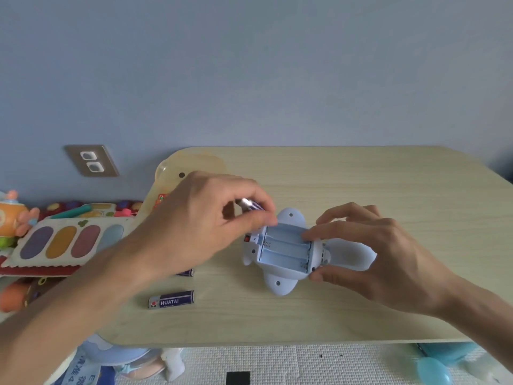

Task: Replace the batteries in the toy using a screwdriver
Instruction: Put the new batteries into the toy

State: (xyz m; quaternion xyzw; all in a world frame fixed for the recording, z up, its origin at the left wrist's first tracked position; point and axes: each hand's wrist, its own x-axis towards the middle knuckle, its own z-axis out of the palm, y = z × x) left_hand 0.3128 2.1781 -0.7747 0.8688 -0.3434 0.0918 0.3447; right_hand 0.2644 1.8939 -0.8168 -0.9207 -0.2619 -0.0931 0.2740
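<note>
On the pale wooden desk [361, 190] the light blue toy [286, 251] lies underside up, its battery compartment open and empty. The right hand [388, 262] pinches the toy's right side. The left hand [205, 226] hovers over its far-left edge, fingers [258, 218] closed on a battery [251, 204]. Another battery [171, 299] lies near-left, a third [186, 272] partly hidden beneath the wrist.
</note>
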